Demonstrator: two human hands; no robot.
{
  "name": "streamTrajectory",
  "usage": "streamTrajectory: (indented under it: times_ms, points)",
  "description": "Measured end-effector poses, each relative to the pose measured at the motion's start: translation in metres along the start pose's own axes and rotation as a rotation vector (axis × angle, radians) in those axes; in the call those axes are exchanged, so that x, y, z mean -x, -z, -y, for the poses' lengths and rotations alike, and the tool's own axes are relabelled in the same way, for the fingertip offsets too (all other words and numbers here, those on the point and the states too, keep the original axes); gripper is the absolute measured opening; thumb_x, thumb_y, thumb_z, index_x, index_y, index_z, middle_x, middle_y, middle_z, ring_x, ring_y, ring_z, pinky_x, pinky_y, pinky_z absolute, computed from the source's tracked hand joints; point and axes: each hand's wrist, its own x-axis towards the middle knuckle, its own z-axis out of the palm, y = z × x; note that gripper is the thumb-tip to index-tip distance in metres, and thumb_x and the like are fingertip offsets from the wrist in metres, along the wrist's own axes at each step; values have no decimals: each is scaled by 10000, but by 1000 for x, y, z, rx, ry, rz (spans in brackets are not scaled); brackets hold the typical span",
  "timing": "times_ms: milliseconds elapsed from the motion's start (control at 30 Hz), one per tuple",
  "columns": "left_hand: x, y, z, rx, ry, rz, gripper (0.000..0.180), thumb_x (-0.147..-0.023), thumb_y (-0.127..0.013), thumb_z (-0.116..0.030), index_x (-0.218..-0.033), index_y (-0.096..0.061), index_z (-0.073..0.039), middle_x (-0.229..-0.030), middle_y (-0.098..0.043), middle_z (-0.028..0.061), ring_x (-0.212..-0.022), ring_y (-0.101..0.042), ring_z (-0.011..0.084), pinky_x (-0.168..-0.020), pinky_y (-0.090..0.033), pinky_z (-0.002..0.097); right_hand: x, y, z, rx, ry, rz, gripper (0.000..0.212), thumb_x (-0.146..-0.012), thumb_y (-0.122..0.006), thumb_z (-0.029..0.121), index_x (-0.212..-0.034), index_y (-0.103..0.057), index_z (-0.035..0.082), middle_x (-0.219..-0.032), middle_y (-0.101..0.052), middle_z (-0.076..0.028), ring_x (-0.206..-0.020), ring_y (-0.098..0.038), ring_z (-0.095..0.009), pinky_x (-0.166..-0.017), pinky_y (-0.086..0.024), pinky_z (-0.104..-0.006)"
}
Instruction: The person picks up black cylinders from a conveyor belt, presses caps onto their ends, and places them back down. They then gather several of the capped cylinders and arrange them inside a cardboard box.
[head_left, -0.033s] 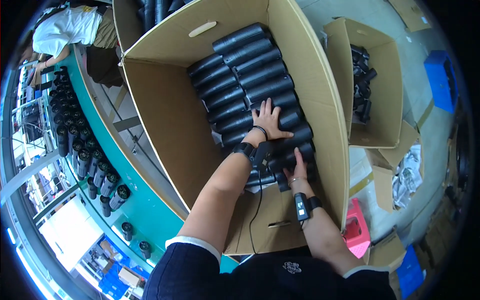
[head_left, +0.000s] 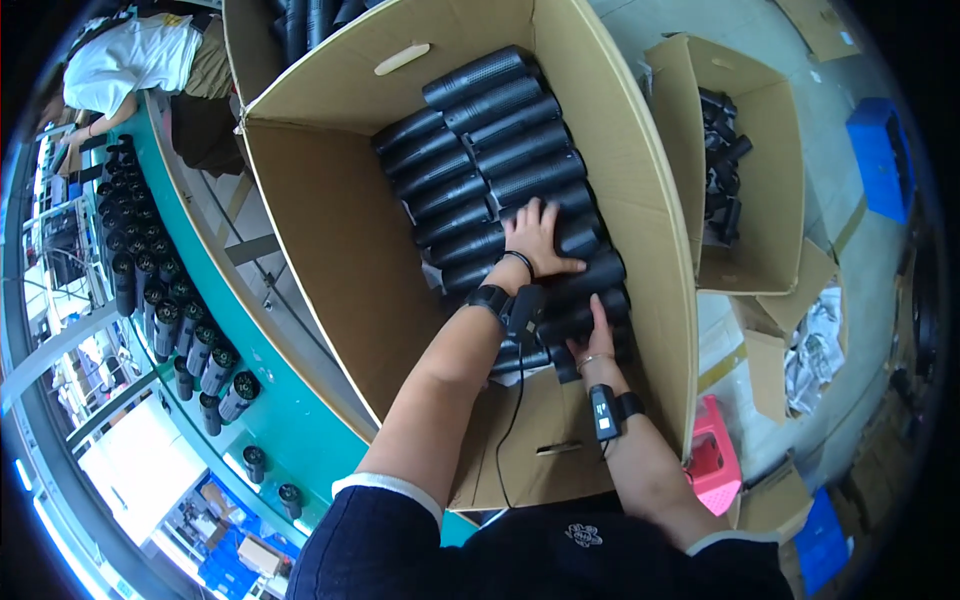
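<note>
My left hand [head_left: 535, 243] lies spread over the black cylinders [head_left: 535, 150] in a large cardboard box [head_left: 325, 230]. Its fingers are apart and slightly blurred, with the palm resting on the stack. Nearer to me, my right hand [head_left: 594, 338] is inside the same box, against the end of a black cylinder [head_left: 565, 325]. Its thumb and one raised finger stand apart, while the other fingers are mostly hidden. The cylinders lie on their sides in two neighbouring columns. Both wrists carry strapped dark devices, and a thin cable hangs from the left one.
At left, a green worktable [head_left: 285, 400] bears several upright black cylinders [head_left: 165, 320]; a person in a white shirt [head_left: 150, 60] leans over its far end. On the right are a smaller cardboard box [head_left: 765, 180] of black parts, a pink stool [head_left: 712, 460] and a blue bin [head_left: 880, 160].
My left hand's fingers have shifted very slightly and blurred. The right hand and the cylinders look the same.
</note>
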Motion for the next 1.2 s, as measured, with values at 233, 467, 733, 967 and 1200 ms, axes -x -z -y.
streamTrajectory:
  times_ms: [233,467,733,967,1200]
  points:
    - [-16,-3,-1,7,132,-109,1221,-510,-676,-768,-1374,-316,15,-1390,-318,208,-1313,-287,352,-1088,-177,525,-6,-11,10,-48,-118,33,1010,-594,-839,441,-1382,-248,220,-1349,-411,-60,-1170,-433,-289,-838,-388,-514]
    - [-27,5,0,-18,147,-43,1053,-625,-598,-763,-1326,-387,-6,-1316,-403,182,-1256,-354,331,-1032,-264,510,-14,-11,0,15,-73,-65,790,-611,-807,530,-1263,-478,231,-1267,-508,-11,-1160,-435,-224,-883,-377,-468]
    - [-15,-14,7,-116,52,-332,918,-700,-569,-715,-1287,-427,-23,-1247,-441,179,-1177,-408,333,-985,-309,482,6,-8,1,4,47,77,831,-650,-820,437,-1322,-374,235,-1294,-477,-38,-1152,-466,-256,-809,-442,-458]
    - [-22,-13,3,-90,120,-303,801,-701,-675,-574,-1257,-460,-39,-1210,-462,160,-1147,-428,314,-970,-328,454,12,-16,7,61,1,-24,1160,-594,-865,371,-1448,-96,218,-1355,-395,-47,-1173,-424,-266,-766,-432,-446]
    - [-27,-4,21,-161,-48,-297,630,-730,-718,-378,-1213,-495,-40,-1115,-526,124,-1072,-482,294,-914,-385,396,-5,-11,-2,95,30,-59,1161,-623,-854,371,-1457,-63,215,-1341,-411,-65,-1162,-440,-273,-769,-449,-439]
